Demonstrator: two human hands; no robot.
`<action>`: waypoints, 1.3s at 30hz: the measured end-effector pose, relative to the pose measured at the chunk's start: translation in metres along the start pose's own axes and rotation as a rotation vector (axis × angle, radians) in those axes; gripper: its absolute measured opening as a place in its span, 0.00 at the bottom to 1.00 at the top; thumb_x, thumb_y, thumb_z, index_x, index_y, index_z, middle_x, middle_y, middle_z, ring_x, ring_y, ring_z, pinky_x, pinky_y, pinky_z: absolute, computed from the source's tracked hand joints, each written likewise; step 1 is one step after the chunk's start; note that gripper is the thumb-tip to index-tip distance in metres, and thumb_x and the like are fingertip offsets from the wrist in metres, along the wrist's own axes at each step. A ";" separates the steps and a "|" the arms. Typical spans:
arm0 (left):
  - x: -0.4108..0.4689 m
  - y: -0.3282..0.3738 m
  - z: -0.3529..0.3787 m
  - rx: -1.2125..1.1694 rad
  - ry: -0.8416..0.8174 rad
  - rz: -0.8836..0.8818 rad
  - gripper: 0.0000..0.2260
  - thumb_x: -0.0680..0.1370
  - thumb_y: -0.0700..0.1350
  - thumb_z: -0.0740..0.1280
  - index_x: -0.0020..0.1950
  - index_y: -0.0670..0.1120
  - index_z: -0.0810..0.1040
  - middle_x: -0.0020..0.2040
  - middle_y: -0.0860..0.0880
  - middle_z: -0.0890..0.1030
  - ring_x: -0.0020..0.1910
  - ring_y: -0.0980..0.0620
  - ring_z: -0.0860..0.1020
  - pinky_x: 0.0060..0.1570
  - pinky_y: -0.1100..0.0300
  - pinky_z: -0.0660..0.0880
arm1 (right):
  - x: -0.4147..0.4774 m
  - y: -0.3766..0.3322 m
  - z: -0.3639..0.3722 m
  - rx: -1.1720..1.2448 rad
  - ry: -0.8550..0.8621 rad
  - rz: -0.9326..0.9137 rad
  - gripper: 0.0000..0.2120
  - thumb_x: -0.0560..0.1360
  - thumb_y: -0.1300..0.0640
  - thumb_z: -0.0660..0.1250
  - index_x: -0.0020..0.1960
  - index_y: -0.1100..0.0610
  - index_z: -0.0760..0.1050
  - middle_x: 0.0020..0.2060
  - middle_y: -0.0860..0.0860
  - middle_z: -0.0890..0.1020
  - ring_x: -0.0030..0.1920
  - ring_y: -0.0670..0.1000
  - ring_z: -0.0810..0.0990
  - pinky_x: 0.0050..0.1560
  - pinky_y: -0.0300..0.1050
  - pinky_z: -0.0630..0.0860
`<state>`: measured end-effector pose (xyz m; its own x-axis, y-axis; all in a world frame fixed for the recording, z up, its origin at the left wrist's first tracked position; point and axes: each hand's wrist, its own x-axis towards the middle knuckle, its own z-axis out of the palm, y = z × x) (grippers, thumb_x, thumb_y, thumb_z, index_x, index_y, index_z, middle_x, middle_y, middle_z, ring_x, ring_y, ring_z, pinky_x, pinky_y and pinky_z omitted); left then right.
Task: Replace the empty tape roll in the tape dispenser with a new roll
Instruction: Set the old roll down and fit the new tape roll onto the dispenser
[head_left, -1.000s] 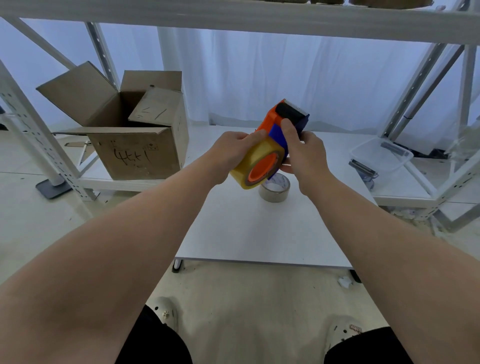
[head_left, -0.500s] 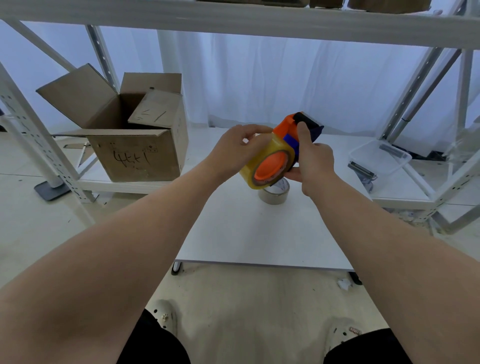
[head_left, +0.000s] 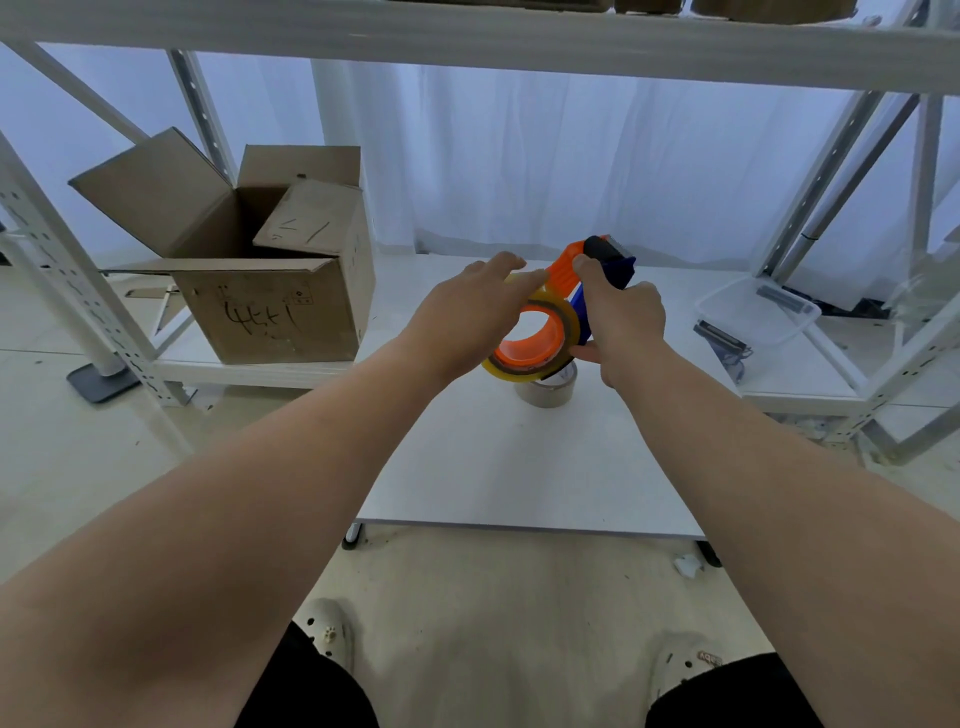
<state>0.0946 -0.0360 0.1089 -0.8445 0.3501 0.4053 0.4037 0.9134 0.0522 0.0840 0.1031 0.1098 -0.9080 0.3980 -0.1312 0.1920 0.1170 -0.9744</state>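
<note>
the new tape roll (head_left: 535, 340) sits on the orange hub of the tape dispenser (head_left: 597, 270), held above the white table (head_left: 519, 467). it looks light and stiff, slick-sided, best gripped by its rim. the right hand (head_left: 621, 319) clasps the dispenser; the left hand (head_left: 467, 317) lies flat over the roll, fingers loose. since a second ago the dispenser has tilted flatter, over the empty core (head_left: 548, 389).

Dispenser (head_left: 592, 280) held above table (head_left: 519, 467), between both hands.
Spent roll (head_left: 548, 389) on table below (partly hidden); box (head_left: 270, 291) far left, tub (head_left: 758, 317) right.
</note>
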 end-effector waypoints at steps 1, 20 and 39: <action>0.000 0.001 0.002 0.014 -0.012 -0.006 0.23 0.79 0.43 0.63 0.73 0.53 0.63 0.71 0.44 0.68 0.67 0.43 0.71 0.59 0.51 0.74 | 0.001 0.001 0.001 -0.012 0.010 -0.013 0.31 0.73 0.40 0.65 0.68 0.56 0.63 0.51 0.52 0.72 0.54 0.55 0.76 0.57 0.55 0.79; -0.002 -0.012 -0.010 -0.260 0.185 -0.207 0.18 0.81 0.48 0.58 0.69 0.44 0.70 0.68 0.46 0.72 0.64 0.48 0.72 0.60 0.61 0.68 | -0.006 -0.003 0.007 0.346 -0.075 0.125 0.21 0.73 0.46 0.68 0.61 0.54 0.67 0.53 0.55 0.78 0.52 0.56 0.80 0.41 0.52 0.83; 0.005 -0.013 -0.008 -0.756 -0.022 -0.633 0.30 0.72 0.69 0.59 0.62 0.46 0.70 0.57 0.46 0.78 0.56 0.43 0.76 0.56 0.48 0.75 | -0.014 -0.005 0.011 0.140 -0.145 -0.320 0.12 0.72 0.46 0.67 0.51 0.49 0.69 0.45 0.47 0.78 0.52 0.53 0.80 0.54 0.56 0.80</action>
<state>0.0879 -0.0483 0.1174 -0.9855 -0.1473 0.0847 -0.0131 0.5628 0.8265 0.0911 0.0866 0.1148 -0.9589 0.2278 0.1692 -0.1535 0.0852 -0.9845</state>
